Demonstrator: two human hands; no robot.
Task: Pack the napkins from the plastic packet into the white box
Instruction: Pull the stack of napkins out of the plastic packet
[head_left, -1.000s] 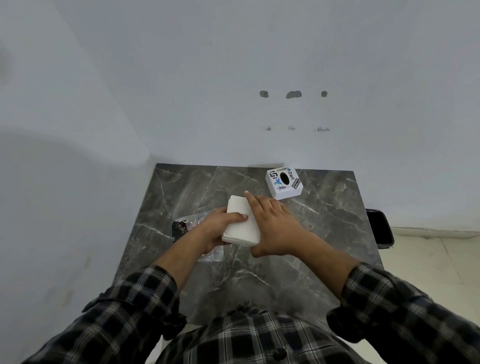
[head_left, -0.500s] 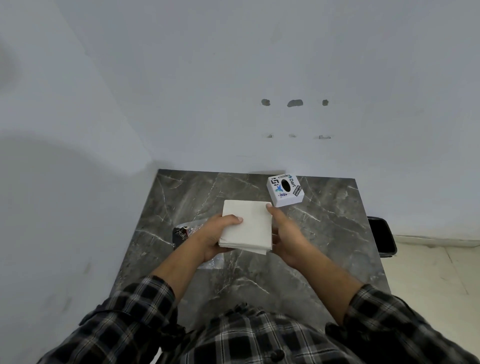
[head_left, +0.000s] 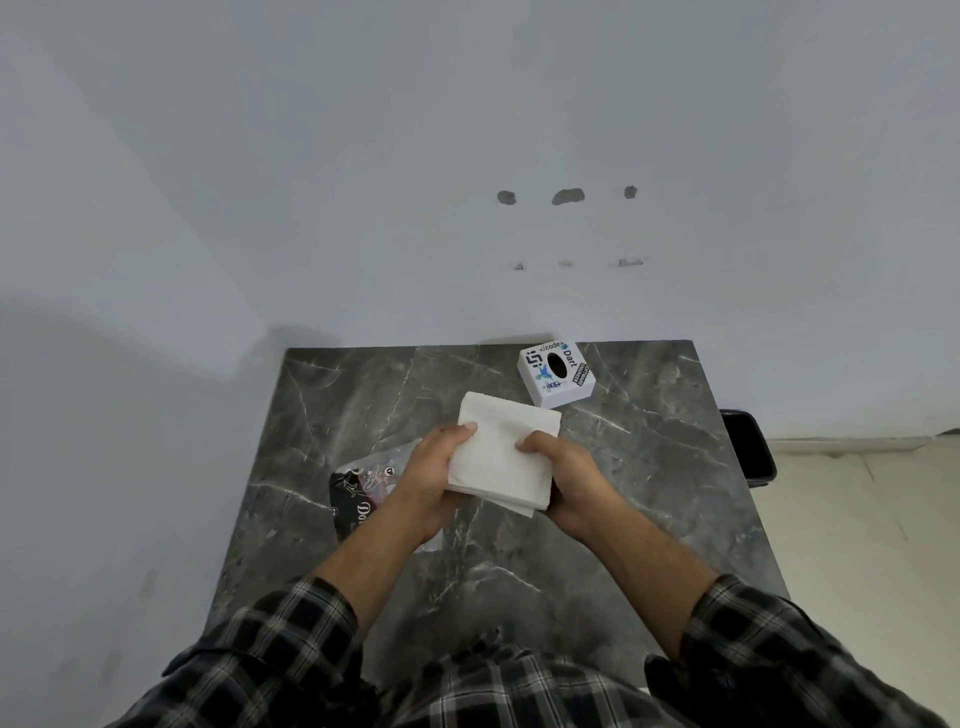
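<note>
Above the marble table (head_left: 649, 467), left hand (head_left: 427, 479) and right hand (head_left: 563, 475) clamp the napkin stack (head_left: 501, 457) from both sides. Beneath lies the plastic packet (head_left: 363, 488); the white box (head_left: 556, 373), apparently closed, needs opening next.

We see soft, matt white paper napkins (head_left: 501, 457), lightly creased, in a stack. The table (head_left: 649, 467) looks like polished grey stone with pale veins and a faint sheen. The packet (head_left: 363, 488) is thin, glossy plastic, partly clear, partly printed black. The box (head_left: 555, 375) has a smooth, matt white surface with printed stickers. Our sleeves (head_left: 270, 660) are woven checked cloth. The wall (head_left: 467, 130) is matt painted plaster, chipped in spots.
</note>
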